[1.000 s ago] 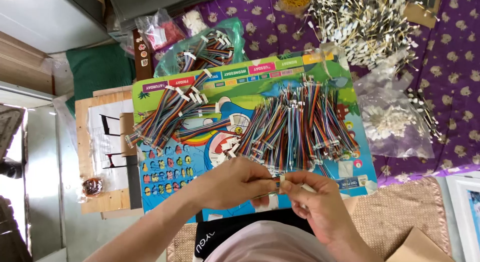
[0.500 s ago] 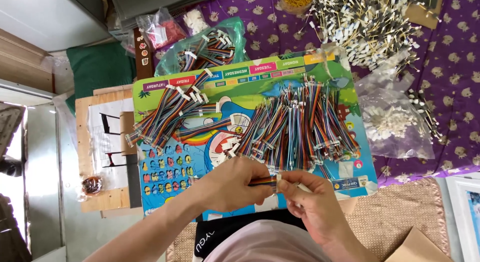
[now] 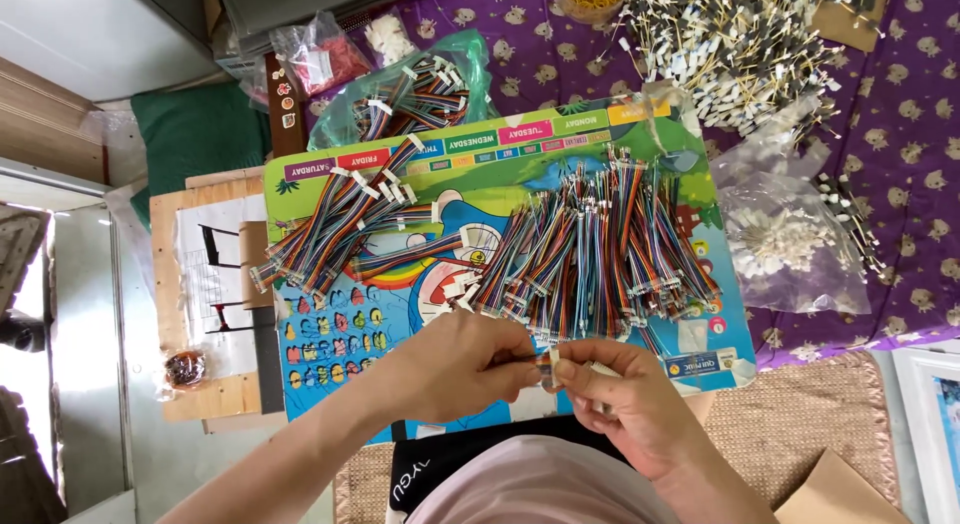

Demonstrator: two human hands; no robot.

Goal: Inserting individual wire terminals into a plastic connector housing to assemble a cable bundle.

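Below, a colourful board (image 3: 330, 314) lies over purple cloth (image 3: 900, 134), heaped with wire bundles (image 3: 600, 254). Bagged connectors (image 3: 785, 244) sit beside it. Near the board's edge, left hand (image 3: 455, 364) and right hand (image 3: 625, 399) pinch one wire (image 3: 548, 364) together.

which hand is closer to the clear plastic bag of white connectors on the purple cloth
Right. The right hand sits below and to the left of the clear plastic bag, apart from it. The left hand is farther left, beyond the big pile of coloured wires.
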